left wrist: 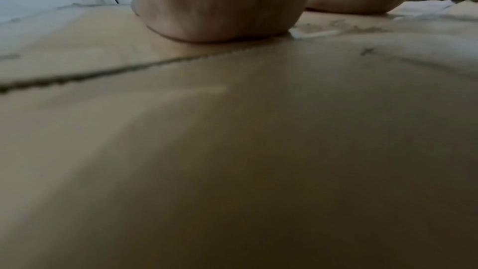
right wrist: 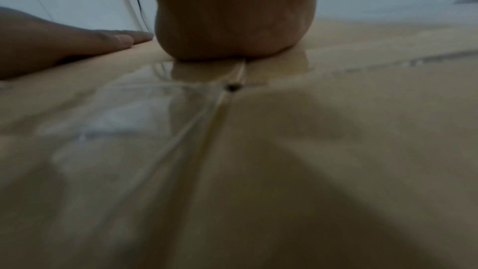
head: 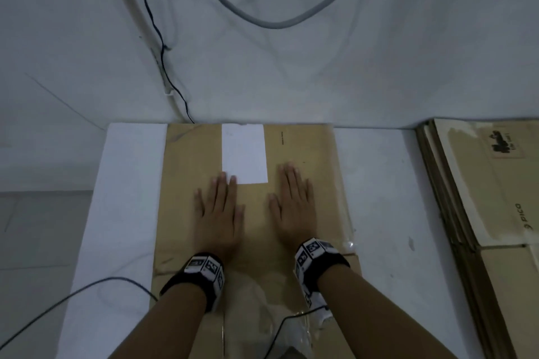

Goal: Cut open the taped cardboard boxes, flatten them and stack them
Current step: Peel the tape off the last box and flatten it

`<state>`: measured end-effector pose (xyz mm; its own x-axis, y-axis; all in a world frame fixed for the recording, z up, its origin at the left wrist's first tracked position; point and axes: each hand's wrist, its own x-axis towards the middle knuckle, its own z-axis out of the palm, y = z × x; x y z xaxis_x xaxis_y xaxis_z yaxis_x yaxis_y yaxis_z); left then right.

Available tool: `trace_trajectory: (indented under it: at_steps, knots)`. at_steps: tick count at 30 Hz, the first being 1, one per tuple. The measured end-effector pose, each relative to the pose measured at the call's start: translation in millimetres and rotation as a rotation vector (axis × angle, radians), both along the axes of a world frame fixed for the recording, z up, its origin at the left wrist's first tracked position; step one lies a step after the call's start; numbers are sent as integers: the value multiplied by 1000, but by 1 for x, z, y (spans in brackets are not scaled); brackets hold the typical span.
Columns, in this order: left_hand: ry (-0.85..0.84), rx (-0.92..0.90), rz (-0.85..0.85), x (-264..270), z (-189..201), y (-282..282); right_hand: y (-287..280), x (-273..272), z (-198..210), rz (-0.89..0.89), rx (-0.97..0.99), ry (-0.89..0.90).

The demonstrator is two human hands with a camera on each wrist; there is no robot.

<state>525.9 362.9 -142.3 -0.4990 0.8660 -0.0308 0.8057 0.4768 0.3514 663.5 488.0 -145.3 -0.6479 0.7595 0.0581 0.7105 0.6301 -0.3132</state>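
Observation:
A flattened brown cardboard box (head: 192, 160) lies on the white table (head: 379, 183), with a white label (head: 244, 153) near its far edge. Both hands press flat on it, fingers straight. My left hand (head: 218, 207) lies just below the label's near left corner, and my right hand (head: 291, 201) lies beside it to the right. Clear tape (head: 256, 300) shines on the near flaps between my wrists. In the left wrist view the heel of the left hand (left wrist: 220, 11) rests on the cardboard (left wrist: 232, 130). The right wrist view shows the right hand's heel (right wrist: 232, 28) above a taped seam (right wrist: 207, 120).
A stack of flattened boxes (head: 490, 198) lies at the right edge of the table. A grey hose (head: 271, 23) and a thin black cable (head: 163, 46) hang on the white wall behind. Another black cable (head: 73, 297) crosses the table's near left.

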Motion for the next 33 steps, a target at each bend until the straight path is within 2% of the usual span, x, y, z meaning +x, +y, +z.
trace_trajectory:
  at_steps: [12, 18, 21, 24, 28, 33]
  knots:
    - [24, 87, 16, 1, -3, 0, -3, 0, 2, 0, 24, 77]
    - [167, 141, 76, -27, 9, 46, 40, -36, 16, -55, 130, -30]
    - [132, 88, 52, -52, 3, 71, 67, -50, 15, 27, 5, -62]
    - [21, 11, 21, -66, -3, 90, 80, -63, 9, 49, -67, -84]
    - [32, -63, 21, -70, -7, 92, 79, -63, 6, 11, -66, -115]
    - [-35, -134, -12, -75, 4, 88, 91, -55, 27, 71, -241, -132]
